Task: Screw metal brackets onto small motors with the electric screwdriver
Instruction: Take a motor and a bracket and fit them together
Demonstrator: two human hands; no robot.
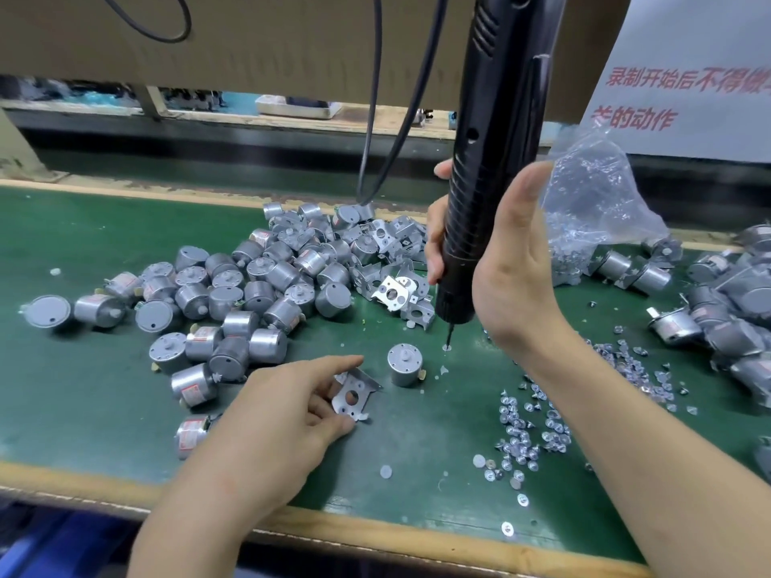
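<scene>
Here, left hand (283, 410) pinches a bracket (354, 396) just beside the lone motor (404, 365). Right hand (513, 264) grips the electric screwdriver (488, 118), tip near that motor.

screwdriver (496, 98) top cut off, sign (688, 48) text cropped

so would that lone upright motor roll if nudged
Probably not while the small silver cylindrical motor stands on its flat end; it would likely slide. Tipped over, its round body would probably roll. The metal casing suggests some heft.
</scene>
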